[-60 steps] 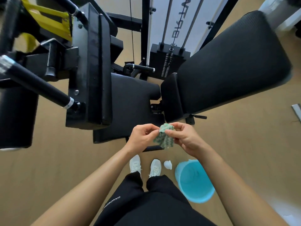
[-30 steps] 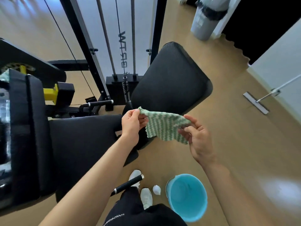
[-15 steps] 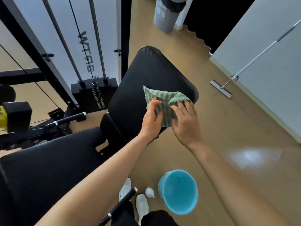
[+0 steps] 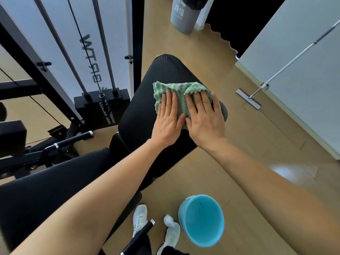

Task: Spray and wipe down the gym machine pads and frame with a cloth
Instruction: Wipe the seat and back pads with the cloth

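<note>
Cloth (image 4: 180, 87), green and white, lies spread on the upper half of the black back pad (image 4: 139, 115). I have both palms pressed flat on top of it. The left hand (image 4: 168, 122) and right hand (image 4: 206, 122) sit side by side, nearly touching. Their fingers are straight and slightly fanned. Nothing is gripped or pinched, and only downward pressure pins the cloth.

To wipe well, I judge I should move both hands as one, so the cloth slides with them rather than bunching in the gap between. One corner near my right fingertips looks folded over, and I would flatten it first for full contact. The right hand sits close to the pad's outer edge, so a sideways stroke there could drag the cloth off. Long overlapping strokes down towards the seat pad (image 4: 55, 181) seem safer. The ribbed surface will likely grab the fabric, so moderate, even pressure suits it.

I cannot tell whether the pad is wet. A blue bucket (image 4: 201, 199) stands on the floor by my shoes.
</note>
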Demonstrator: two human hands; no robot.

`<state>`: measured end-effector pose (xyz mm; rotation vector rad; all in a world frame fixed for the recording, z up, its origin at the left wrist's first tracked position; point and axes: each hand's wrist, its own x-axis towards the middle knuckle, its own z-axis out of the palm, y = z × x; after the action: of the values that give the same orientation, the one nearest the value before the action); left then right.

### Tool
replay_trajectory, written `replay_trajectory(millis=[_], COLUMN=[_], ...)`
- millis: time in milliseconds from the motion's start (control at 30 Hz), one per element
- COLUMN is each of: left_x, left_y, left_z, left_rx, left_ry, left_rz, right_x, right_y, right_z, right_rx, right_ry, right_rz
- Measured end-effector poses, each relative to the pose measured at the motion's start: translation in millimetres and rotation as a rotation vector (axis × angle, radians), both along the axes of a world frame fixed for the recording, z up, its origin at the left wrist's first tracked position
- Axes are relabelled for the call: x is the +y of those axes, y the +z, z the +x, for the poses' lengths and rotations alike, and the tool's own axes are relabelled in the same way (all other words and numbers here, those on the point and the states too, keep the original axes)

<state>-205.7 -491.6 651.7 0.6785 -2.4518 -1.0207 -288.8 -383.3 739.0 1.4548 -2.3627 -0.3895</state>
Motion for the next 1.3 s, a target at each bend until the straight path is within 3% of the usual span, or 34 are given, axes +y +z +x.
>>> replay_trajectory(millis=[467,700,1067,1300], left_x=[-108.9,-57.7,107.4,97.4], left_y=[-1.1,-33.2,-108.3,-105.2], left_z=[-21.6,2.6,72.9,72.5], left_rx=[0.039,0.006,-0.160,-0.184], left_ry=[0.156,0.153,0.075,0.059], left_rz=[-0.008,-0.005,0.138,0.223], right_x=[-131.8,-69.1,76.4,65.7], right_y=[21.9,4.2,-63.9,-67.6], right_z=[-27.7,-7.6,63.4,69.0], right_rx=[0.085,0.141,-0.085,-0.086], right_ry=[0.053,0.105,0.044,0.040], right_rz=[0.148,0.226,0.272,0.281])
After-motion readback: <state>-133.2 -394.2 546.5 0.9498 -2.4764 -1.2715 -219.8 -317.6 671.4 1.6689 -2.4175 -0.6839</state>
